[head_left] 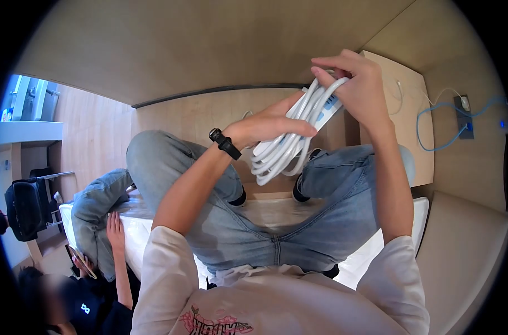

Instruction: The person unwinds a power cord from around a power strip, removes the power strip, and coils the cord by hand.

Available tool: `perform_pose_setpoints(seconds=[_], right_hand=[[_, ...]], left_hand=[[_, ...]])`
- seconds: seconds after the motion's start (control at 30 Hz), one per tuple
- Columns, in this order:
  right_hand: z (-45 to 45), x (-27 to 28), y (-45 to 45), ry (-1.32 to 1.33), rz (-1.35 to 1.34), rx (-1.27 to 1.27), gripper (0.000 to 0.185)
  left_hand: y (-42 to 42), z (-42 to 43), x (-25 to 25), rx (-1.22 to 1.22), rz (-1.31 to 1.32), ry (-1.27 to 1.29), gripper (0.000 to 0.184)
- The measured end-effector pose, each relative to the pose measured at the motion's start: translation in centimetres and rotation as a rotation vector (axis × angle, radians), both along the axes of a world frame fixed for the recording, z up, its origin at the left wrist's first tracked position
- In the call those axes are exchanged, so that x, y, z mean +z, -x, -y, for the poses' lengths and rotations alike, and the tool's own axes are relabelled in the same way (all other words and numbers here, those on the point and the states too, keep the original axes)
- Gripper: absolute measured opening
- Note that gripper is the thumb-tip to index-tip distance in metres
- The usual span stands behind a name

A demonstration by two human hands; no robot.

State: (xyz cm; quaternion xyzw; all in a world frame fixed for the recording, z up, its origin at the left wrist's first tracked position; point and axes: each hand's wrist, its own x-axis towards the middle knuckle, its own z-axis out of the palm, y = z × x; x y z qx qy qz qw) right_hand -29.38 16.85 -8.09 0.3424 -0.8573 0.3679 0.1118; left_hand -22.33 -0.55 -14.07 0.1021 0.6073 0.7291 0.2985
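A coiled white cable (287, 146) is held up in front of my knees, bundled in several long loops. My left hand (270, 124), with a black watch on its wrist, wraps round the middle of the coil, thumb across the loops. At the coil's upper end my right hand (354, 84) pinches the cable between thumb and fingers; part of this grip is hidden. Behind the loops shows a flat white piece with a blue-printed label (326, 111), mostly covered by the cable, so its kind is unclear.
A light wooden box-like cabinet (402, 111) stands at the right, beside a wall socket (464, 117) with a blue cable (420, 125) plugged in. A wooden panel (209, 44) rises ahead. At the left another person (97, 290) sits close, holding a phone-like device (82, 261).
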Motion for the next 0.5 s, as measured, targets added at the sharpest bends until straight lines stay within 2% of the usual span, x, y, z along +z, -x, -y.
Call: perform_pose_setpoints(seconds=[0.1, 0.17, 0.33, 0.43, 0.5], right_hand=[[0.4, -0.1, -0.5, -0.044, 0.097, -0.094, 0.014], [0.9, -0.7, -1.1, 0.032, 0.003, 0.004, 0.015], [0.7, -0.8, -1.2, 0.052, -0.021, -0.034, 0.019], [0.7, -0.4, -1.5, 0.111, -0.026, -0.035, 0.021], [0.6, 0.2, -1.8, 0.153, -0.029, -0.033, 0.022]], left_hand=[[-0.2, -1.3, -1.0, 0.101, -0.032, -0.111, 0.082], [-0.2, -1.9, -2.1, 0.138, -0.028, -0.106, 0.081], [-0.5, -2.7, -2.4, 0.339, -0.077, -0.103, 0.073], [-0.5, -2.4, -2.7, 0.45, 0.065, -0.32, 0.053], [0.1, -1.7, -2.9, 0.471, 0.157, -0.38, 0.057]])
